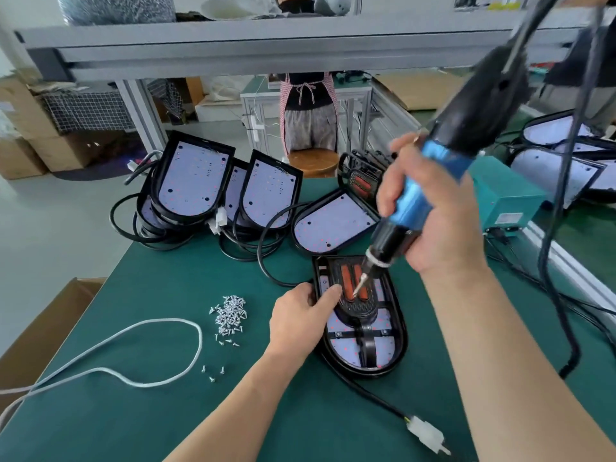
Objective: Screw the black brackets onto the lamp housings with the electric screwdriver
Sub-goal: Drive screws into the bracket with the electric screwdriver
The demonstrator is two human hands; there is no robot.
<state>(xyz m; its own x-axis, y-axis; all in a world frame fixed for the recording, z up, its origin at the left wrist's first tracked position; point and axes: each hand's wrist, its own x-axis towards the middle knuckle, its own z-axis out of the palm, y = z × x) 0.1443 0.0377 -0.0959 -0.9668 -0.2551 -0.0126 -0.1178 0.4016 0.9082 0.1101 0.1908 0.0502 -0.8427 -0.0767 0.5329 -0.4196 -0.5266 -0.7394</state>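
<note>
A black lamp housing [398, 341] lies flat on the green table in front of me, with a black bracket [361, 310] and two red strips set inside it. My left hand [301, 315] grips the housing's left rim, fingers curled over the edge. My right hand [430, 208] holds the blue and black electric screwdriver [433, 168] tilted, its bit tip hovering over the red strips near the bracket's upper part. A heap of small silver screws [230, 315] lies to the left of the housing.
Several more lamp housings [193, 181] with coiled black cables lean at the back of the table. A teal power box [506, 198] stands at the right. A white cord [133, 355] loops at front left, a white plug [426, 435] at the front. A person in an apron stands behind.
</note>
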